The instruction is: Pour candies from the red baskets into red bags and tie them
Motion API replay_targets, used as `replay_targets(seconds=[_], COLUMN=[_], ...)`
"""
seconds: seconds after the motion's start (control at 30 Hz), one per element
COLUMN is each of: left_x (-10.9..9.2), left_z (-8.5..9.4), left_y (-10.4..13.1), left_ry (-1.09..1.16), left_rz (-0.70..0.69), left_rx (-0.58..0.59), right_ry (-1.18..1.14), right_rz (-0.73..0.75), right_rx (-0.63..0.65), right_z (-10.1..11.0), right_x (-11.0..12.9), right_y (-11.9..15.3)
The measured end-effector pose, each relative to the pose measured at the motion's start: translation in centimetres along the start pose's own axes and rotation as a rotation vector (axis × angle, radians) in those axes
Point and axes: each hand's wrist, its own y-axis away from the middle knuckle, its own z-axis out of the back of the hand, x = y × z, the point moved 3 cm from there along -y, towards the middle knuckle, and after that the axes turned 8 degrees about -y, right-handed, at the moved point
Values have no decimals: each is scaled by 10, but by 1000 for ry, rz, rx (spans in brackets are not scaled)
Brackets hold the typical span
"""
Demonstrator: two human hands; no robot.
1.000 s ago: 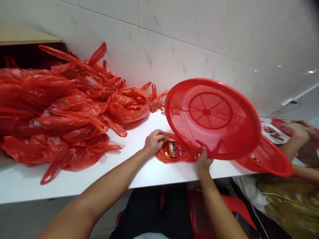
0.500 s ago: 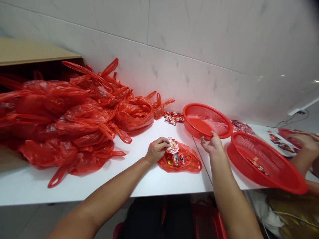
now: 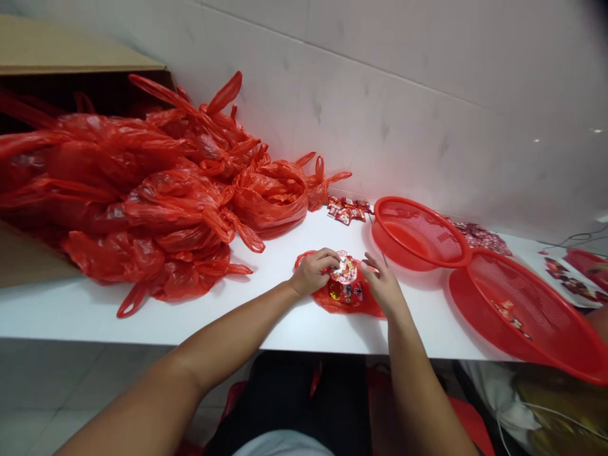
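Observation:
A flat red plastic bag (image 3: 332, 306) lies on the white table with several small wrapped packets (image 3: 351, 292) on top, one of them shiny gold. Over the packets, a round red-and-white patterned paper piece (image 3: 345, 267) is pinched at its left edge by my left hand (image 3: 313, 271). My right hand (image 3: 382, 282) is at the right side of the paper and above the bag, its fingers spread and curved. I see nothing held in it.
Knotted red bags (image 3: 156, 202) heap out of a cardboard box (image 3: 80, 47) at left. Red packets (image 3: 346, 210) lie near the wall. Two red baskets (image 3: 418, 256) stand at right, the nearer (image 3: 475, 316) holding a few packets. Another person's arm (image 3: 599, 323) shows at the right edge.
My right hand has left the rim of the farther red basket and come left to the paper piece. My left hand still pinches the paper. The camera view has shifted.

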Motion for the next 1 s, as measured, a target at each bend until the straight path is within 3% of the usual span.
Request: replay_targets(seconds=[0.07, 0.13, 0.23, 0.3, 0.47, 0.53, 0.67, 0.77, 0.83, 0.9, 1.0], left_x=[-2, -4, -5, -2, 12, 15, 21, 28, 31, 34, 38], left_z=[-1, -2, -2, -1, 13, 18, 27, 32, 35, 37, 37], left_y=[1, 2, 2, 1, -3, -5, -9, -11, -12, -14, -16], left_ry=[27, 47, -23, -167, -590, -646, -634, -585, -492, -325, -112], left_rz=[-49, -100, -78, 39, 528, 635, 754, 820, 826, 809, 769], left_rx=[-36, -68, -46, -22, 57, 145, 290, 356, 311, 190, 57], right_ry=[193, 206, 89, 33, -76, -49, 210, 476, 650, 798, 961], right_rz=[27, 5, 14, 57, 157, 131, 36, 65, 124, 166, 208], right_rx=[164, 247, 187, 84, -113, -84, 126, 121, 51, -19, -156], right_z=[-15, -22, -18, -8, 16, 15, -10, -28, -33, -29, -6], right_x=[0, -2, -2, 1, 13, 12, 2, -1, 3, 7, 11], right_y=[9, 12, 10, 7, 7, 10, 15, 13, 12, 14, 21])
